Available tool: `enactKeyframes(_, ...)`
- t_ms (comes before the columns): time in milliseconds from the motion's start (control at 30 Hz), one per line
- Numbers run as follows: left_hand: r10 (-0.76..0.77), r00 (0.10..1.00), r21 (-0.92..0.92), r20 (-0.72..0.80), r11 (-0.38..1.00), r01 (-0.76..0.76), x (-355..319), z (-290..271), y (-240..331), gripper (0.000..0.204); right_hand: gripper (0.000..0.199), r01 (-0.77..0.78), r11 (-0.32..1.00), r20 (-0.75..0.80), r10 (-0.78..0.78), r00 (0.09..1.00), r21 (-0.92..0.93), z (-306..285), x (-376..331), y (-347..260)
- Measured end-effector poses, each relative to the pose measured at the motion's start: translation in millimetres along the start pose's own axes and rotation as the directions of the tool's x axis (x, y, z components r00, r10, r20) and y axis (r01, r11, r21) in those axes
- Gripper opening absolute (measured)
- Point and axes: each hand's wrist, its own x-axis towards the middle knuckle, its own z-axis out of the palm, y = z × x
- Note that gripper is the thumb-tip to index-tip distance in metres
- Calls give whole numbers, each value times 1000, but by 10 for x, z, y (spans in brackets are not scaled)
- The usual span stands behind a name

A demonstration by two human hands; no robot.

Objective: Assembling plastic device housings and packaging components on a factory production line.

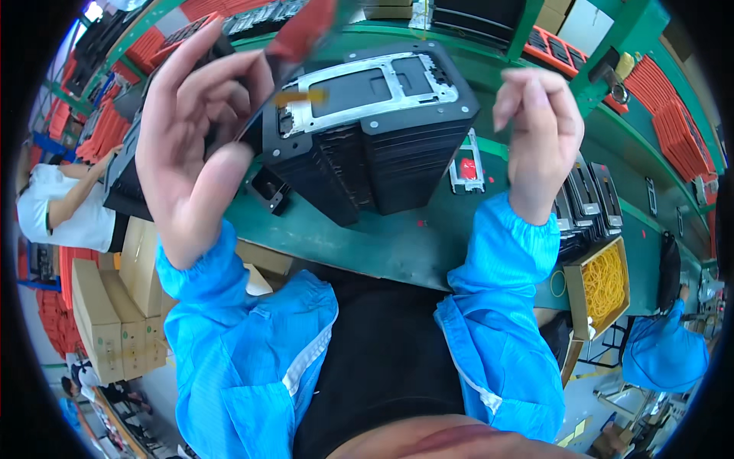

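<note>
My left hand (202,145) is raised at the left of a tall stack of black trays (413,164), thumb and fingers closed on the edge of a thin dark panel with a red patch (304,34). The panel is tilted and smeared by motion. On the top tray lies a silver metal phone frame (359,90) with two openings. An orange strip (300,97) shows blurred near its left end. My right hand (539,115) hovers right of the stack, fingers curled in with nothing seen in them.
On the green table (336,249), another silver frame with a red patch (468,167) lies right of the stack. A small black part (267,190) sits left. Further right are stacked dark frames (592,199) and a box of yellow rubber bands (604,287). A co-worker (73,203) stands left.
</note>
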Motion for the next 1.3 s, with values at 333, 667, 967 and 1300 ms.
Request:
enactKeyframes(333, 73, 938, 419, 338, 881, -219, 494, 376, -211, 71, 44, -300, 951, -125, 307, 944, 68, 243, 137, 300)
enactKeyframes(667, 109, 924, 458, 367, 843, -282, 503, 361, -212, 77, 62, -364, 907, -37, 380, 924, 211, 371, 111, 277)
enactKeyframes(967, 113, 932, 401, 345, 880, -255, 449, 336, -256, 80, 71, -382, 909, -4, 388, 922, 165, 409, 110, 224)
enactKeyframes(1300, 92, 931, 414, 352, 877, -243, 479, 325, -239, 82, 69, -364, 924, 0, 367, 930, 119, 440, 120, 200)
